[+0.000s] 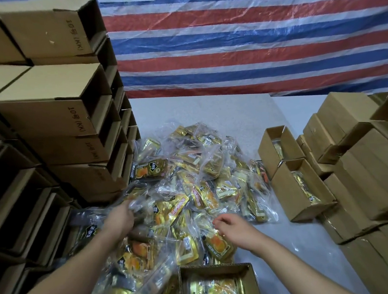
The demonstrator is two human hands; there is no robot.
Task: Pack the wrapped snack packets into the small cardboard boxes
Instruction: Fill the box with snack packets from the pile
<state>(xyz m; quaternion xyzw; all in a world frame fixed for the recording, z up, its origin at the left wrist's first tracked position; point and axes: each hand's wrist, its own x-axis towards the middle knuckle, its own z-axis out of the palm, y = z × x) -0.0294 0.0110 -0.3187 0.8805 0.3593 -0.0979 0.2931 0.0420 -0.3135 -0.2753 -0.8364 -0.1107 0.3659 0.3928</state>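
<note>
The left hand [121, 217] gripped a clear-wrapped packet [136, 196] at nine o'clock of the pile [197, 181]; the right hand [234, 230] hovered loosely curled, holding nothing (open box [216, 268] at six).

Left hand [121, 217]: fingers buried in clear wrap, grip unclear.
Nearest box [216, 269]: cut off by bottom edge.
Box print [78, 40]: too blurred to read.
Box stack [48, 115]: cropped at left edge.
</note>
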